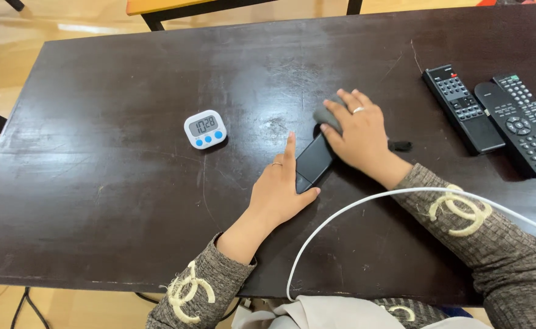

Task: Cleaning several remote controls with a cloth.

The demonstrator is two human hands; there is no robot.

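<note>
The dark brown wooden table [158, 201] looks scratched and faintly glossy; at its three o'clock, two black plastic remotes [493, 119] look matt.

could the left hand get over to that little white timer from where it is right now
Probably yes. The left hand rests on the near end of the black remote, and the white timer stands off to its left with only bare dark table between them, so nothing blocks the way.

Both sleeves [493, 244] are brown-grey ribbed knit with cream looped emblems stitched on (fraying a little), and each of the hands wears a thin ring [357, 110].
</note>
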